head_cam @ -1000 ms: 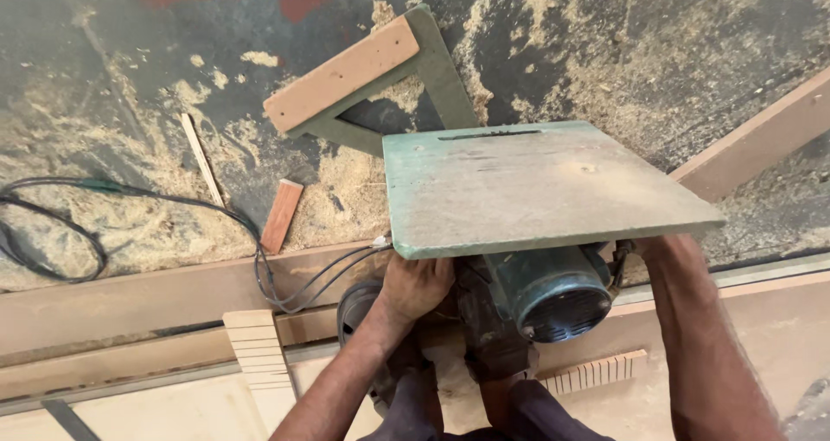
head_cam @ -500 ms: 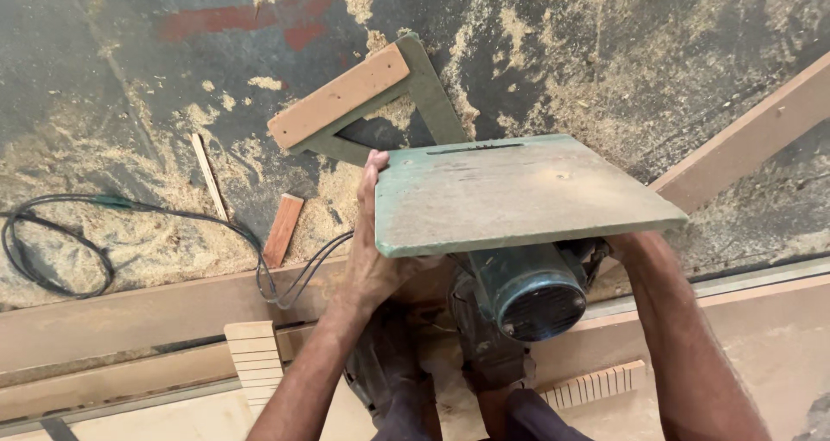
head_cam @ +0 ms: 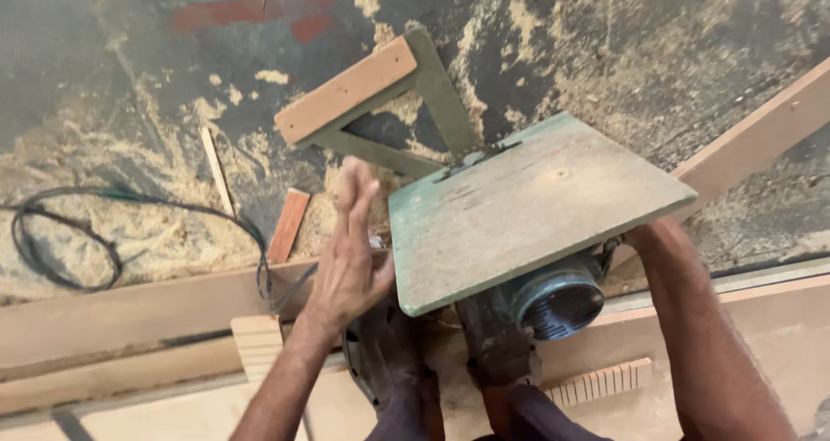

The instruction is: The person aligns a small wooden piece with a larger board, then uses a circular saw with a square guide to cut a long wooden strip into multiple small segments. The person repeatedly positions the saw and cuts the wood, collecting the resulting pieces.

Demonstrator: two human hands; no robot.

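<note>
One left hand is flat and open, fingers stretched, just beside the green saw table; the right hand's grip stays hidden under it.

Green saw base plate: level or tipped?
Tipped. The green base plate slants, its far right corner raised, with the left hand open at its left edge.

This is a woodworking workshop. Sawdust lies thick on the floor beyond the hands, among wood offcuts, long boards and a green motor-driven saw table.
</note>
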